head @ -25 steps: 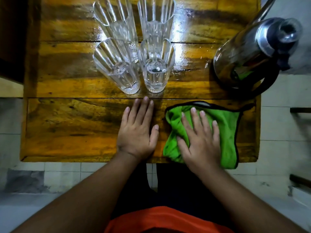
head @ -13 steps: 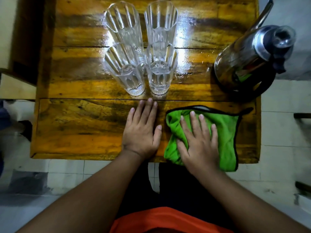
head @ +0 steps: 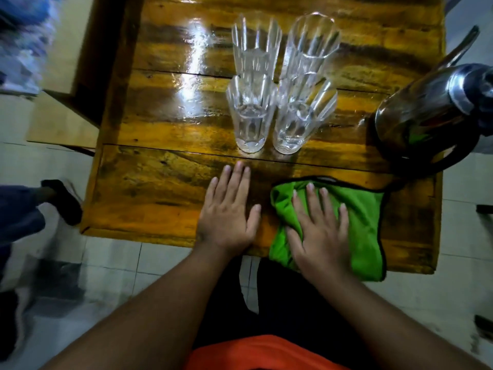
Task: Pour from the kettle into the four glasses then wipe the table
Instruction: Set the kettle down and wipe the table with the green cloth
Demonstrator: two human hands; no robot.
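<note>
Beside four glasses [head: 280, 84], kettle [head: 429, 116], right hand [head: 318, 231] flat on cloth [head: 362, 222]

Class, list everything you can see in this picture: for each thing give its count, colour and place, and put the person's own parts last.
glasses: four, clear, clustered mid-table at the far side
kettle: one, shiny metal, right edge of table
cloth: one, green with dark trim, near edge, right
table: one, glossy yellow-brown wood
shoe: one, dark, on the floor at left, another person's
left hand: flat on the bare table
right hand: flat on the cloth
</note>
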